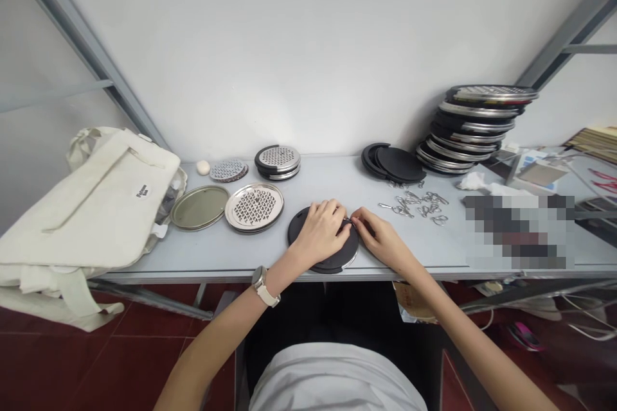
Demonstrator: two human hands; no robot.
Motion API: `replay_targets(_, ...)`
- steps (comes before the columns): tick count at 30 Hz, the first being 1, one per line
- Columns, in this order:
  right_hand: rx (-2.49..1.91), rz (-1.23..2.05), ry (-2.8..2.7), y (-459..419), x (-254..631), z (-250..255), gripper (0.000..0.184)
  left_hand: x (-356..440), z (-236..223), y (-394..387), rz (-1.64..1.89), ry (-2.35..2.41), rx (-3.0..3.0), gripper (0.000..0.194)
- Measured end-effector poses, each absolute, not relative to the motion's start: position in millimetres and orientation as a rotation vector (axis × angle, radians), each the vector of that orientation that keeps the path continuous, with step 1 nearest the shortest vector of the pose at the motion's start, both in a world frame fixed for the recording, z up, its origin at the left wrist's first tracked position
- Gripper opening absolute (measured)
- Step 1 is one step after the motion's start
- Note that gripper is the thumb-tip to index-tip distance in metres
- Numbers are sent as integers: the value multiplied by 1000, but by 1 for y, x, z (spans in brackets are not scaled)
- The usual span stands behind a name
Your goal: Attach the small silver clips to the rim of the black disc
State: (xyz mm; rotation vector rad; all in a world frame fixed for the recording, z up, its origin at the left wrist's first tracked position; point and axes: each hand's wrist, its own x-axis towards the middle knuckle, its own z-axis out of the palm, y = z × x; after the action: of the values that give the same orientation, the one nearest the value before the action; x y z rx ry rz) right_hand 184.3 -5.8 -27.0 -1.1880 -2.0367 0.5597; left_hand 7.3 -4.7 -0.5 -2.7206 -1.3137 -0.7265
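Note:
A round grater [328, 263] lies black side up near the table's front edge, with a bit of silvery rim showing at its lower right. My left hand [322, 230] rests over it, fingers bent and holding it down. At the disc's upper right edge, the fingertips of my right hand [378, 237] are pinched together. A small metal piece [347, 221] glints between the two hands; its exact shape is mostly hidden by the fingers. Several loose metal clips [409, 202] lie on the table to the right, beyond my right hand.
Left of my hands are grater plates [255, 205], olive-coloured discs [200, 207] and a cream bag [91, 199]. Assembled graters [278, 160] sit behind. Black round bases [400, 164] and a tall leaning grater stack [475, 128] stand back right. A blurred patch covers the right side.

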Motion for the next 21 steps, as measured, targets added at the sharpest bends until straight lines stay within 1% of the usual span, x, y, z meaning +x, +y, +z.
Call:
replay_targets(12, -1234, 560, -2017, -7, 183, -28, 16, 7, 0, -4, -714, -1275, -2778, 9)
replay_targets(21, -1251, 503, -2056, -6, 183, -28, 20, 7, 1, -4, -714, -1227, -2821, 9)
